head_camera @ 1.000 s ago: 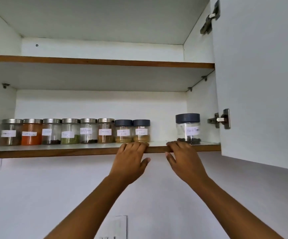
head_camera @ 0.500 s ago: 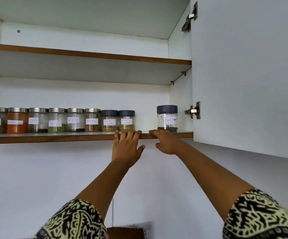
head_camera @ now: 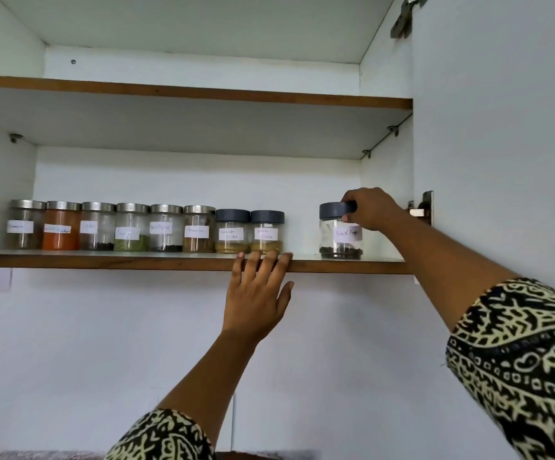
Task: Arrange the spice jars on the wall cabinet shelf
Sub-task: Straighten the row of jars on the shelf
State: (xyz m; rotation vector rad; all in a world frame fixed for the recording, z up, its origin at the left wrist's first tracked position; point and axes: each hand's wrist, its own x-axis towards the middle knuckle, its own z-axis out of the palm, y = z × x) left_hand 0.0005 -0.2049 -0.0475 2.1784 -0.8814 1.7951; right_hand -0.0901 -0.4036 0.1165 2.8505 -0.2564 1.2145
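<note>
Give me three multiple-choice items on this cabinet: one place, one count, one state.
1. Where does the Black Pepper jar stand? A) at the far left B) on the upper shelf C) right of the row, apart
2. How many jars have steel lids? A) six B) four C) eight
3. What is the right hand doing? A) hanging idle B) gripping the jar's grey lid C) pressing the door

1 C: a gap separates it from the row.
2 A: six steel lids stand at the left.
3 B: its fingers curl round the lid.
</note>
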